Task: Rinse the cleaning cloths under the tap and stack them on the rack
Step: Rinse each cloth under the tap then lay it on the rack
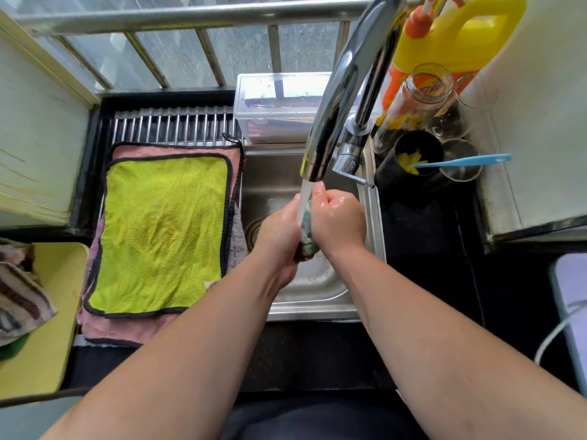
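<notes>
The fingers [328, 198] of the right hand [338, 220] are curled tight into a fist around a bunched cloth [307, 241], knuckles up and wet. The left hand [279, 231] grips the same cloth from the other side. Its back faces the camera, so most of its fingers are hidden, but they wrap around the bundle.

The bunched cloth is squeezed between the two palms. Only a dark, greenish strip shows between the hands, and a little end pokes out below them on the near side. It is held over the sink [317, 309], right under the tap [336, 100]. The water [305, 198] runs down onto the top of the cloth, where the two hands meet.

To the left of the sink a yellow-green cloth [162, 233] with a dark edge lies flat on a pink cloth [127, 331]. Both are spread on the rack [171, 125], whose far bars are bare. Further left, a striped cloth [19, 300] lies crumpled on a yellow board [54, 312].

At the far right stands a yellow jug [457, 36] with an orange label. A clear jar [422, 90] in front of it carries an orange label too. The writing on both is too blurred to read.
</notes>
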